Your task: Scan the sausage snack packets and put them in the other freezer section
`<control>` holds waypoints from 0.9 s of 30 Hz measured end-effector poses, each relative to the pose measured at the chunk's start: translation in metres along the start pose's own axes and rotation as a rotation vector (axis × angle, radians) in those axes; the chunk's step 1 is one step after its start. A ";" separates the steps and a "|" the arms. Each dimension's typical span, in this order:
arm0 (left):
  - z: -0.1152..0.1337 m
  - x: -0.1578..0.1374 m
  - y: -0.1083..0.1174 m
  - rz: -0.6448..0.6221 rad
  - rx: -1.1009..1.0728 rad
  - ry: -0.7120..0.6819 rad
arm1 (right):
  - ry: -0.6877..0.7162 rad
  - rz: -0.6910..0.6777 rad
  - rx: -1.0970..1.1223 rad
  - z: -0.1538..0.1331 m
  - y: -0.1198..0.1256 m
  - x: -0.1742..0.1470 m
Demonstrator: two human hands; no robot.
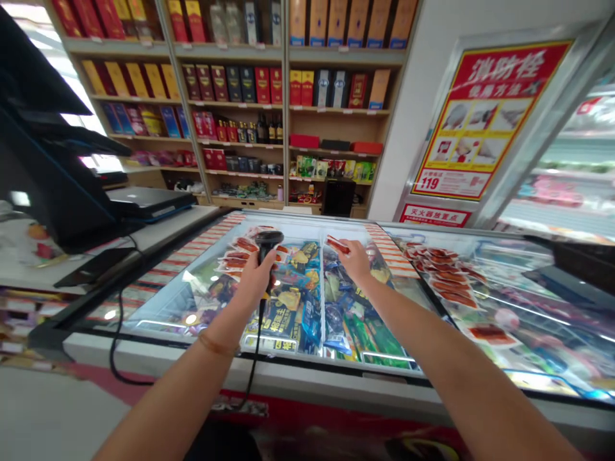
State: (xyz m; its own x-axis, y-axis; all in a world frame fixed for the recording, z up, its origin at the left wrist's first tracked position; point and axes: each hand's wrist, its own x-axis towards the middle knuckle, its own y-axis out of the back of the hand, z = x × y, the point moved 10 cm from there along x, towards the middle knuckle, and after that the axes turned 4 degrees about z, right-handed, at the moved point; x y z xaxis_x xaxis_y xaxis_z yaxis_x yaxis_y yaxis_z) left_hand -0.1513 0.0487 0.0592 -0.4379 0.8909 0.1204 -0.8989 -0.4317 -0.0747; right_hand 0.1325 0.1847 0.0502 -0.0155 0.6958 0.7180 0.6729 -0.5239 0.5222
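My left hand is closed around the handle of a black barcode scanner, whose cord hangs down over the freezer's front edge. My right hand grips a small clear packet of reddish-brown food above the glass lid. Just beyond and left of the scanner, several similar packets lie on the glass, partly hidden by the scanner and my hand. More such packets are piled on the right-hand lid, with a single packet nearer me.
The chest freezer spans the front, with bagged frozen goods under its glass. At left stand a dark monitor-like device, a counter scale and a looping black cable. Stocked shelves line the back; a red poster hangs right.
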 end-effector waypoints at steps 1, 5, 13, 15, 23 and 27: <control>0.002 0.004 0.024 0.054 0.006 0.000 | 0.012 -0.019 0.017 -0.020 -0.013 0.007; 0.008 0.011 0.109 0.220 0.033 0.021 | 0.106 -0.128 0.042 -0.120 -0.077 0.030; 0.013 0.002 0.204 0.345 0.076 0.006 | 0.162 -0.233 -0.036 -0.235 -0.160 0.028; 0.012 0.002 0.208 0.341 0.080 0.002 | 0.129 -0.225 -0.046 -0.235 -0.164 0.025; 0.012 0.004 0.165 0.266 0.020 0.033 | 0.175 -0.197 -0.041 -0.225 -0.133 0.026; 0.012 -0.001 0.112 0.174 -0.006 0.009 | 0.208 -0.134 -0.028 -0.187 -0.085 0.027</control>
State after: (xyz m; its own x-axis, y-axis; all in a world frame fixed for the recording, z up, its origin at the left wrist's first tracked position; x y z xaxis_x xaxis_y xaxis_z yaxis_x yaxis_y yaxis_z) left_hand -0.2513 -0.0021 0.0628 -0.5868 0.8039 0.0966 -0.8093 -0.5788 -0.0997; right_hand -0.0635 0.1565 0.1114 -0.2573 0.6454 0.7192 0.6340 -0.4488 0.6297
